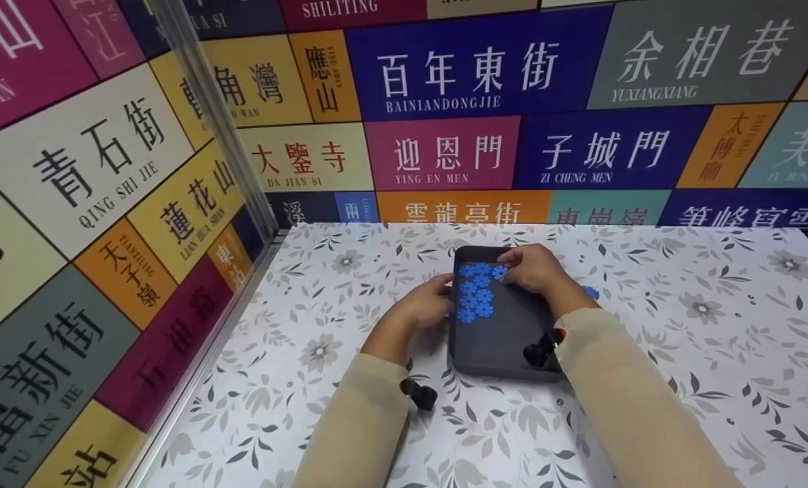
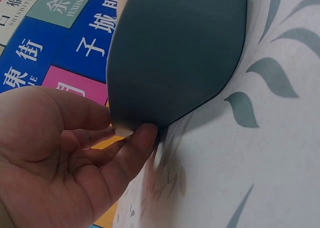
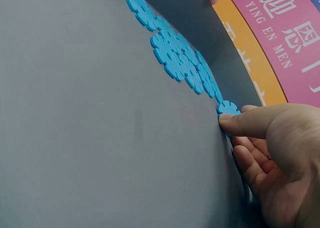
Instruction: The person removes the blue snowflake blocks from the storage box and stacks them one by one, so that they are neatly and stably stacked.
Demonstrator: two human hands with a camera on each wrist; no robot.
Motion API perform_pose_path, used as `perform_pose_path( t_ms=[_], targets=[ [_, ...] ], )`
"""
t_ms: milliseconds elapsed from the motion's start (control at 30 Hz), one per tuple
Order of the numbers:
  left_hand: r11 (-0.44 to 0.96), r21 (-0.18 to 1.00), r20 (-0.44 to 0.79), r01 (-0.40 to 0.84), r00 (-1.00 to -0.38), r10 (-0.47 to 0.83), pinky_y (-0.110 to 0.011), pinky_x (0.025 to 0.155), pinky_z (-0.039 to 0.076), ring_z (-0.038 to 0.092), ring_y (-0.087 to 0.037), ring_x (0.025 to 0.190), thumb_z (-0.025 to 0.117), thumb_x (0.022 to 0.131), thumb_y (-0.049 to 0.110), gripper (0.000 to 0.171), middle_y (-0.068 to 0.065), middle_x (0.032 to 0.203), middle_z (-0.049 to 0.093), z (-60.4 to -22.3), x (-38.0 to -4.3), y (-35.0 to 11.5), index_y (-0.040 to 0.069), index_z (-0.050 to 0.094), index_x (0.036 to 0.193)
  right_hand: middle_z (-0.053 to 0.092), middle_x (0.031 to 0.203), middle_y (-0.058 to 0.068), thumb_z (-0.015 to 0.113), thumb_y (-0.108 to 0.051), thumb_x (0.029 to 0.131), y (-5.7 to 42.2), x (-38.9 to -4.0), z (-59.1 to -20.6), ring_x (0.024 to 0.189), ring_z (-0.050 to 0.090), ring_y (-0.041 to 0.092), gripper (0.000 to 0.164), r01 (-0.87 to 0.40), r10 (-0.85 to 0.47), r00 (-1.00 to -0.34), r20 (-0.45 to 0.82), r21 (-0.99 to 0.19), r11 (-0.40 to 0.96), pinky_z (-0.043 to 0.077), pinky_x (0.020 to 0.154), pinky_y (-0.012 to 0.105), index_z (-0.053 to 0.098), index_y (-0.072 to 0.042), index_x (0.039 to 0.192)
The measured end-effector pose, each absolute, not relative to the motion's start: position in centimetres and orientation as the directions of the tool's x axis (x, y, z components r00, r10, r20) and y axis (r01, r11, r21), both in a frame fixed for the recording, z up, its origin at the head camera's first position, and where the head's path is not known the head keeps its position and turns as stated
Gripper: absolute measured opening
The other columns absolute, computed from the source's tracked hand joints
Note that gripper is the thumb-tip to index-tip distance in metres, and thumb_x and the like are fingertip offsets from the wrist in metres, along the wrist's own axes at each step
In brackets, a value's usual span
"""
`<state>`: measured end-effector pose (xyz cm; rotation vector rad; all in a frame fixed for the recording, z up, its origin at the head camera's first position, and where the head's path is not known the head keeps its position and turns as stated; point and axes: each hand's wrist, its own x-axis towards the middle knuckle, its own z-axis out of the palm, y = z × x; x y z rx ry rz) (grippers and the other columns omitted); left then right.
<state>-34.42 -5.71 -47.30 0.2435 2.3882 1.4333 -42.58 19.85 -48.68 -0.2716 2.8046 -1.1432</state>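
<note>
A dark grey rectangular tray (image 1: pixel 506 342) sits on the table, with a cluster of blue flower-shaped plastic discs (image 1: pixel 475 298) laid flat along its left side. My left hand (image 1: pixel 423 308) grips the tray's left rim; in the left wrist view its thumb and fingers (image 2: pixel 142 138) close on the edge of the tray wall (image 2: pixel 175 52). At the far end of the tray, my right hand (image 1: pixel 538 271) pinches one blue flower disc (image 3: pixel 228 106). In the right wrist view the thumb lies over this disc, close to the end of the joined-looking cluster (image 3: pixel 175 60).
More blue (image 1: pixel 590 292) shows beyond the tray's right side, mostly hidden by the right forearm. A white tablecloth (image 1: pixel 336 305) with grey leaves and flowers covers the table. Colourful sign-printed walls (image 1: pixel 445 152) stand behind and to the left. Each wrist carries a small black camera (image 1: pixel 419 393).
</note>
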Motion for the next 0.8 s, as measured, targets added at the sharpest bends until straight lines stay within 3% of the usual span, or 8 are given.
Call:
perform_pose_path(
  t_ms=[233,367,633,800],
  targets=[
    [0.497,0.868,-0.194,-0.008,-0.926,0.325,-0.045,0.122,0.046,0.056,-0.030,0.143,0.054,0.094,0.000,0.076,-0.018,0.160,0.055,-47.26,-34.51,-5.85,0.010,0.036,0.167,0.073,0.127,0.021,0.080,-0.014,0.091,19.88,-42.48,-48.72,0.116,0.065,0.035,0.037,-0.117,-0.178,-0.984,-0.016,-0.694,0.710,0.054,0.102,0.052,0.078,-0.006,0.127],
    [0.492,0.870,-0.197,-0.010,-0.924,0.329,-0.045,0.122,0.045,0.056,-0.029,0.142,0.054,0.093,0.000,0.077,-0.017,0.160,0.056,-47.20,-34.51,-5.84,0.011,0.037,0.167,0.074,0.128,0.020,0.079,-0.017,0.093,20.07,-42.36,-48.73,0.114,0.068,0.033,0.036,-0.104,-0.137,-0.991,0.014,-0.728,0.678,0.056,0.096,0.045,0.078,-0.008,0.128],
    [0.469,0.883,-0.202,-0.028,-0.924,0.325,-0.046,0.120,0.047,0.056,-0.031,0.143,0.054,0.093,-0.002,0.077,-0.018,0.159,0.055,-47.07,-34.35,-5.74,0.010,0.036,0.167,0.077,0.129,0.016,0.075,-0.024,0.099,20.02,-42.08,-48.45,0.100,0.073,0.012,0.037,-0.068,-0.029,-0.998,0.062,-0.876,0.478,0.055,0.082,0.021,0.076,-0.009,0.132],
    [0.499,0.866,-0.189,-0.002,-0.927,0.324,-0.045,0.125,0.042,0.054,-0.031,0.145,0.054,0.093,-0.001,0.077,-0.018,0.160,0.055,-47.06,-34.35,-5.80,0.010,0.036,0.167,0.078,0.126,0.016,0.076,-0.026,0.099,19.87,-42.01,-48.39,0.090,0.073,0.002,0.038,-0.075,-0.003,-0.997,0.081,-0.908,0.411,0.057,0.078,0.016,0.076,-0.009,0.133]
  ],
)
